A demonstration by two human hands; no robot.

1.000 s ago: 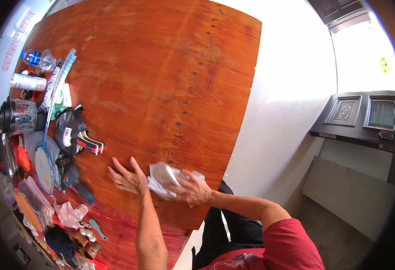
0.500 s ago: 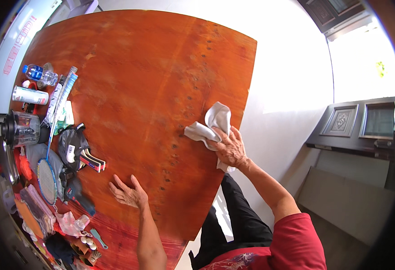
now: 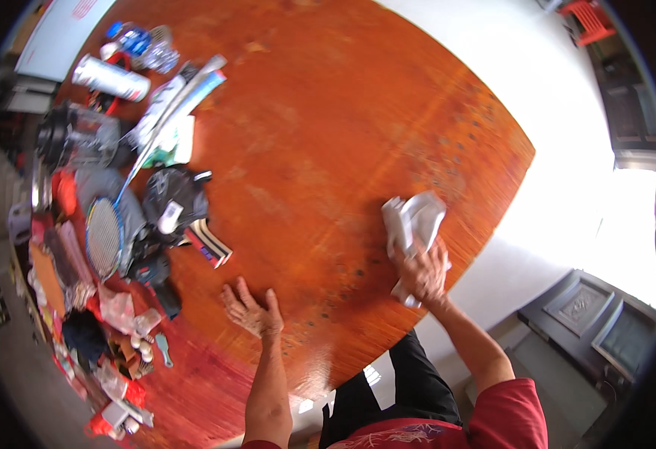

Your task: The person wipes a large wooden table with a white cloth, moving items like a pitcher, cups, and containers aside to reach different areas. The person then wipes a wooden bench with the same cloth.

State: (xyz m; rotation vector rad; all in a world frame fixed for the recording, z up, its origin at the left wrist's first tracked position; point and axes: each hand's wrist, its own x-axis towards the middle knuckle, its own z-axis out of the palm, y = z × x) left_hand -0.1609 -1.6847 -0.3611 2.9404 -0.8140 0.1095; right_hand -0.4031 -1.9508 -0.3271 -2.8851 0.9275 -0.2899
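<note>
My right hand (image 3: 423,275) presses down on a crumpled white cloth (image 3: 424,215) lying on the orange-brown wooden tabletop (image 3: 305,142), close to its near right edge. Most of the cloth spreads out beyond my fingertips, and a small part shows beneath the palm. Further left, my left hand (image 3: 255,310) is over the near part of the tabletop with its fingers spread and nothing in them. Closest to that hand are two table tennis bats (image 3: 210,243), their handles sticking out from a black bag (image 3: 175,198).
Along the left side lie a badminton racket (image 3: 105,238), a clear blender jug (image 3: 89,136), a white can (image 3: 111,78), a plastic bottle (image 3: 145,45), a cordless drill (image 3: 156,280) and several small items. A dark panelled door (image 3: 578,303) stands right. A red plastic chair (image 3: 588,21) is far right.
The view has turned, so the table and its clutter sit further right in the picture. The cloth under my right hand has bunched into another shape. My left hand stays open.
</note>
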